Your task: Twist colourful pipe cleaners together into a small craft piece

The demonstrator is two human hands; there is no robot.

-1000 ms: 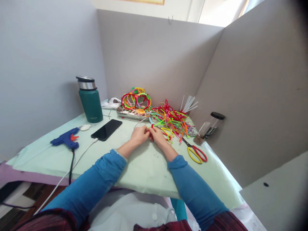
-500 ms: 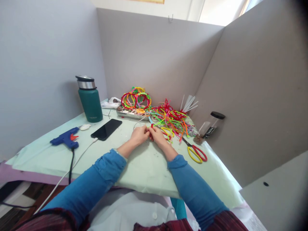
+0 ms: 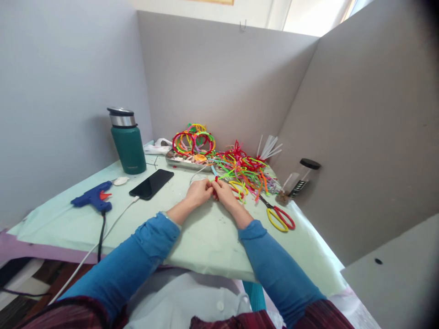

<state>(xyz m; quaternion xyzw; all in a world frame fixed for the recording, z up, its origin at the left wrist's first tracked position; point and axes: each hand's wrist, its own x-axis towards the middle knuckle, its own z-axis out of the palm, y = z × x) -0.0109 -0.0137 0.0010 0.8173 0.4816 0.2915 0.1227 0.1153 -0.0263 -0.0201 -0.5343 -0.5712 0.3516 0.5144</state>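
My left hand (image 3: pixel 198 192) and my right hand (image 3: pixel 225 193) meet fingertip to fingertip above the middle of the table. Both are closed in a pinch on a small red pipe cleaner (image 3: pixel 216 196), and the fingers cover most of it. Just beyond my right hand lie yellow and red scissor handles (image 3: pixel 239 187), partly hidden by it. Past them spreads a tangled heap of coloured pipe cleaners (image 3: pixel 245 164). A second pair of scissors (image 3: pixel 279 218), with one red and one yellow handle, rests to the right.
A metal tray (image 3: pixel 188 163) holds scraps, with pipe-cleaner rings (image 3: pixel 194 141) over it. On the left are a green bottle (image 3: pixel 128 148), a phone (image 3: pixel 152 184) with a white cable and a blue glue gun (image 3: pixel 93 196). A clear jar (image 3: pixel 302 180) stands right, near the partition.
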